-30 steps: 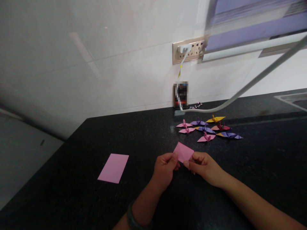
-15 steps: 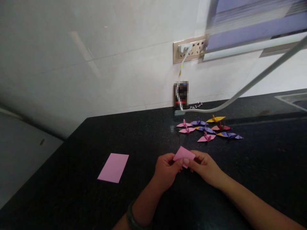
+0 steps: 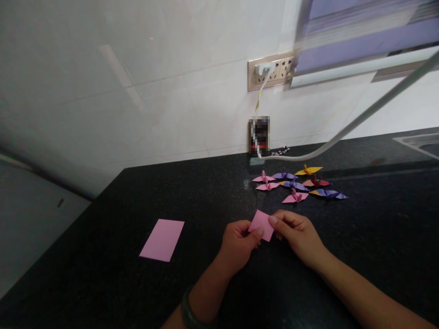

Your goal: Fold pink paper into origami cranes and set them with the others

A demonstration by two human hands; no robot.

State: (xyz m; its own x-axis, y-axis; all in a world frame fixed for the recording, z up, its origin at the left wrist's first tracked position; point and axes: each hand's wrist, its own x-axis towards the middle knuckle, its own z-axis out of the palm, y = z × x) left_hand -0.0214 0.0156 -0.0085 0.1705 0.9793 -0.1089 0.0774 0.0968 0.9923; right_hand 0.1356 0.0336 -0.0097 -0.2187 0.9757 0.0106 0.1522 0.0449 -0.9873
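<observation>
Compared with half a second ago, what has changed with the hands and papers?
The right hand moved its thumb up and slightly right, away from the thumb of the left hand, to the right side of the folded pink paper. Both hands still hold this paper. The pink sheet and paper cranes stayed in place.

The folded pink square was paper, matt and smooth, with crisp edges. The pink sheet to the left looked like similar matt paper, flat and even. The cranes were paper too, creased into sharp facets. The desk had a dark, polished, stone-like surface, finely speckled, with soft reflections. The wall was pale, glossy tile, smooth enough to mirror streaks of light. The socket plate had a satiny, metallic-looking finish; the plug and the cable looked like smooth white plastic. The bangle appeared hard and smooth, with a dull sheen.
</observation>
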